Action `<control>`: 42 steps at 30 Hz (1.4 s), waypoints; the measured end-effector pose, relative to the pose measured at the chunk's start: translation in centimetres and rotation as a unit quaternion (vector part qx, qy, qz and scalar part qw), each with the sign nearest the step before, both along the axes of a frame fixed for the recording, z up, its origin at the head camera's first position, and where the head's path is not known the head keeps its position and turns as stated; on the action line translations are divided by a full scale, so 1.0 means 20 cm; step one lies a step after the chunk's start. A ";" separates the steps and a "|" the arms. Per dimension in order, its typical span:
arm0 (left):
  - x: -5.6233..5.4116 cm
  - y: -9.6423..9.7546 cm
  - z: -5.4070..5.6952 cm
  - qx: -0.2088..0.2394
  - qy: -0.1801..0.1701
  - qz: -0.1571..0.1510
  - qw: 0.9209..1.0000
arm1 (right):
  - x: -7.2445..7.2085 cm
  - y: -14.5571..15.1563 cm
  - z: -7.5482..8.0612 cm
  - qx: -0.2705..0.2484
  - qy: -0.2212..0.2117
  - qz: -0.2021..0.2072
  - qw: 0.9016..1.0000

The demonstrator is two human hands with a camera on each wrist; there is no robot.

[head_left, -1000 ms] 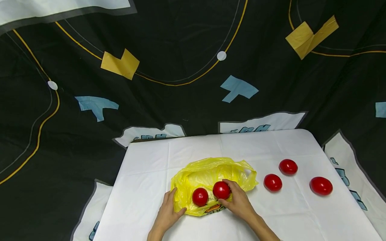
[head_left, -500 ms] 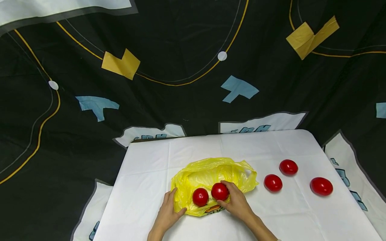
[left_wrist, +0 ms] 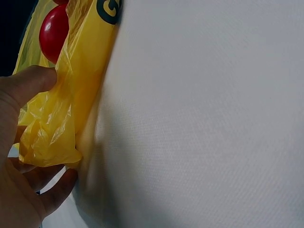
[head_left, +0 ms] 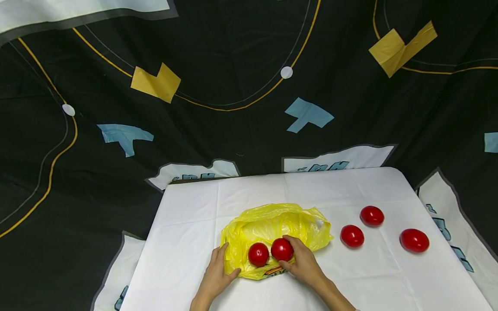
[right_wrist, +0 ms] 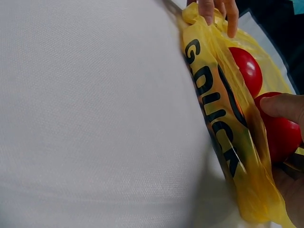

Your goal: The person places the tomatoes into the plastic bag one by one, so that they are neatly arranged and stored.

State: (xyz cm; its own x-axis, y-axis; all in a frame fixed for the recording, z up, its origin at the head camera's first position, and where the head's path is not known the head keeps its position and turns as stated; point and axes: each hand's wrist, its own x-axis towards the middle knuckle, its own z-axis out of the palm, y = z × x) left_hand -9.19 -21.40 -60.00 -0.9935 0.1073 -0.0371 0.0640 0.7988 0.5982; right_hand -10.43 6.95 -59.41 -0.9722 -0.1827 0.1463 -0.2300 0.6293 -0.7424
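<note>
Head view: the left hand (head_left: 216,275) pinches the plastic bag (head_left: 272,214); the right hand (head_left: 304,266) grips a red ball (head_left: 281,250), seemingly settling nearer its twin (head_left: 258,255).

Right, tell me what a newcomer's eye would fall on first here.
The crumpled yellow bag on the white table would likely draw the eye first, with one round red object inside it and a second red object held beside that one in the right hand. Then come three loose red objects on the table to the bag's right.
</note>
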 end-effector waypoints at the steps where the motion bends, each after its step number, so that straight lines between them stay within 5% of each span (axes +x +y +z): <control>1: 0.00 0.00 0.00 -0.001 0.000 -0.001 1.000 | 0.00 0.00 0.00 -0.002 0.001 0.002 1.000; 42: 0.00 0.00 -0.01 -0.006 0.010 -0.004 1.000 | 0.01 -0.02 -0.06 0.023 -0.021 0.021 0.999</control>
